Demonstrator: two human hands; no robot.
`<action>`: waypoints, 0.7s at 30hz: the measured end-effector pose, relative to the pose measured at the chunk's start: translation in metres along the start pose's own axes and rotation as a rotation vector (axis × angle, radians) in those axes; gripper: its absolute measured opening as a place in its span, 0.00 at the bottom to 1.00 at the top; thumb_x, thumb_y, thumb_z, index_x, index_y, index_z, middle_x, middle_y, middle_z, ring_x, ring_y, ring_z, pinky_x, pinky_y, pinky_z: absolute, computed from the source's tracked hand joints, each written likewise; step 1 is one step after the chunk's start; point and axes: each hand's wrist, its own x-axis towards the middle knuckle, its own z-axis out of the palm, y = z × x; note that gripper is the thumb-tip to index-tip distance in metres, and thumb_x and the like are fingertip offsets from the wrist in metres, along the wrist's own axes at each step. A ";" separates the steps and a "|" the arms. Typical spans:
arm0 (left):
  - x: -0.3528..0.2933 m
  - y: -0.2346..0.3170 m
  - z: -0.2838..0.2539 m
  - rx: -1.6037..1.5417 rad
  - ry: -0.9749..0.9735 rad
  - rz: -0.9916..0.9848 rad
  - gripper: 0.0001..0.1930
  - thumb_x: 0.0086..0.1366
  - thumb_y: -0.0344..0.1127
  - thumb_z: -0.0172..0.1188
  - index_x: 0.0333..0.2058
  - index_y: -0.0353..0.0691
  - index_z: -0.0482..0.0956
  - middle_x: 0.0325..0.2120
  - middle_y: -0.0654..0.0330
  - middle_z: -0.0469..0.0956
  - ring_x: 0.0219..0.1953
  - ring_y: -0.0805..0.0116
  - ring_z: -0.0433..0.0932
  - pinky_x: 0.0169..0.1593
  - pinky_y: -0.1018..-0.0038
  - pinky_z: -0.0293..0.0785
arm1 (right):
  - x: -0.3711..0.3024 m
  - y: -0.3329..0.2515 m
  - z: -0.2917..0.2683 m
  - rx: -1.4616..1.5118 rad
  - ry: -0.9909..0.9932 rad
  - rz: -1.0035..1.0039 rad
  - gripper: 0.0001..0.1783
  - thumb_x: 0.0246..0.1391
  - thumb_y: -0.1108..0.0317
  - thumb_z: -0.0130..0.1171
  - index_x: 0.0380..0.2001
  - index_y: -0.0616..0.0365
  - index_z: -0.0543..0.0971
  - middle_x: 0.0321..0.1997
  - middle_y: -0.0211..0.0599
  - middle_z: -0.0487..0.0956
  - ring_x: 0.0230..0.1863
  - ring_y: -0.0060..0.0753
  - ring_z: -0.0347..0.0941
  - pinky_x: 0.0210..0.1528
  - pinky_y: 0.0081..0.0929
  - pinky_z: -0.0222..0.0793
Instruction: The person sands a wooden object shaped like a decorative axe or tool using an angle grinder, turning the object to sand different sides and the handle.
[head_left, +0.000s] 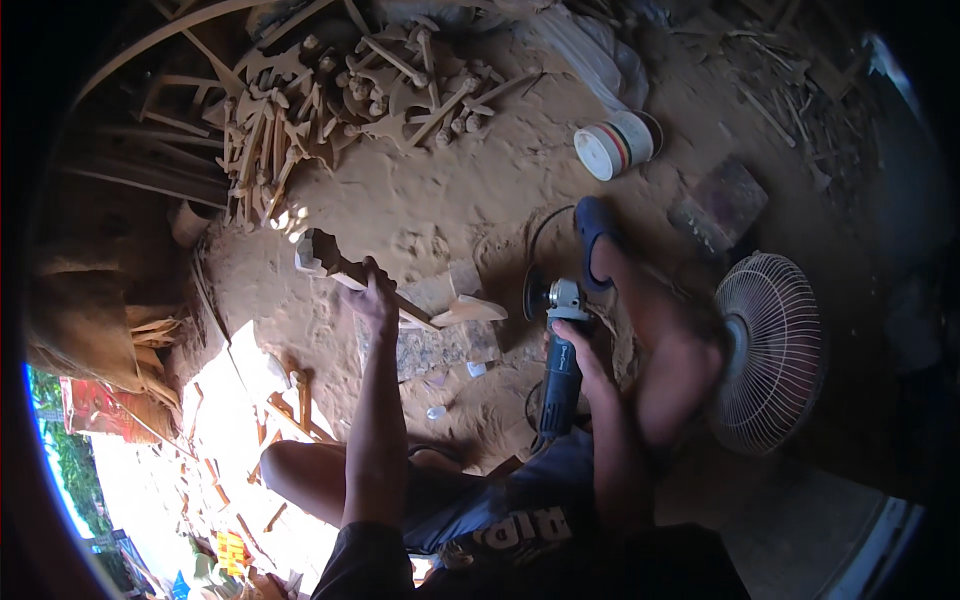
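My left hand [374,300] is wrapped round the shaft of a wooden piece [318,252] with a chunky faceted head, held out over the ground at left of centre. Its thin end points right, toward a weathered wooden block [425,352] lying on the sand. On that block rests a pale, curved piece of wood [473,312]. In my right hand [585,348] is a dark blue angle grinder [562,385], gripped by its body with the silver head pointing away from me. The grinder's disc [536,291] faces left, apart from the wood. Blur hides whether it spins.
A heap of carved wooden pieces [400,90] lies at the far left. Beyond my sandalled right foot [597,235] are a tipped white bucket [620,145] and a squarish block [720,205]. A caged fan [775,350] stands close to my right knee. The grinder's cord [540,232] loops near my foot.
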 end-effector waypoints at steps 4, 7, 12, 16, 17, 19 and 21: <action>-0.011 0.006 0.011 0.137 -0.051 0.068 0.16 0.75 0.38 0.65 0.28 0.38 0.75 0.17 0.68 0.71 0.17 0.79 0.68 0.22 0.76 0.65 | 0.007 0.009 -0.005 -0.235 -0.032 0.006 0.24 0.62 0.46 0.69 0.50 0.51 0.79 0.35 0.34 0.83 0.31 0.30 0.83 0.37 0.31 0.80; -0.018 0.015 0.009 0.196 -0.023 0.068 0.15 0.75 0.36 0.64 0.27 0.37 0.75 0.17 0.68 0.72 0.18 0.79 0.69 0.23 0.76 0.66 | 0.009 0.009 -0.003 -0.284 -0.044 0.034 0.25 0.62 0.44 0.68 0.49 0.51 0.80 0.33 0.33 0.83 0.29 0.30 0.82 0.35 0.31 0.79; -0.016 0.008 -0.012 0.150 -0.021 0.082 0.16 0.75 0.35 0.64 0.26 0.38 0.73 0.18 0.67 0.72 0.18 0.80 0.68 0.23 0.75 0.65 | 0.015 0.014 -0.002 -0.228 -0.045 0.167 0.23 0.61 0.47 0.71 0.48 0.52 0.80 0.33 0.33 0.83 0.28 0.30 0.82 0.34 0.31 0.80; -0.017 0.005 -0.017 0.140 -0.071 0.108 0.15 0.74 0.33 0.62 0.26 0.38 0.73 0.18 0.67 0.73 0.19 0.79 0.69 0.24 0.75 0.65 | 0.005 -0.015 0.039 -0.576 -0.116 -0.100 0.18 0.58 0.61 0.75 0.47 0.55 0.82 0.34 0.32 0.83 0.31 0.28 0.83 0.37 0.31 0.80; -0.017 0.003 -0.017 0.168 -0.054 0.120 0.14 0.73 0.33 0.62 0.26 0.37 0.73 0.18 0.66 0.73 0.19 0.78 0.69 0.24 0.75 0.65 | -0.002 -0.025 0.053 -0.650 -0.120 -0.142 0.18 0.57 0.60 0.75 0.46 0.58 0.85 0.37 0.33 0.86 0.36 0.27 0.83 0.41 0.31 0.78; -0.017 0.006 -0.022 0.267 -0.080 0.160 0.13 0.71 0.32 0.61 0.25 0.35 0.74 0.18 0.66 0.73 0.18 0.76 0.69 0.24 0.73 0.65 | -0.006 -0.032 0.069 -0.758 -0.133 -0.150 0.19 0.55 0.59 0.75 0.45 0.60 0.88 0.41 0.34 0.88 0.42 0.27 0.83 0.45 0.32 0.76; -0.017 0.007 -0.024 0.178 -0.097 0.073 0.13 0.69 0.31 0.61 0.25 0.35 0.73 0.17 0.66 0.73 0.18 0.76 0.70 0.24 0.72 0.65 | -0.003 -0.023 0.066 -0.760 -0.143 -0.150 0.20 0.55 0.59 0.76 0.46 0.60 0.88 0.41 0.34 0.88 0.42 0.27 0.83 0.45 0.32 0.76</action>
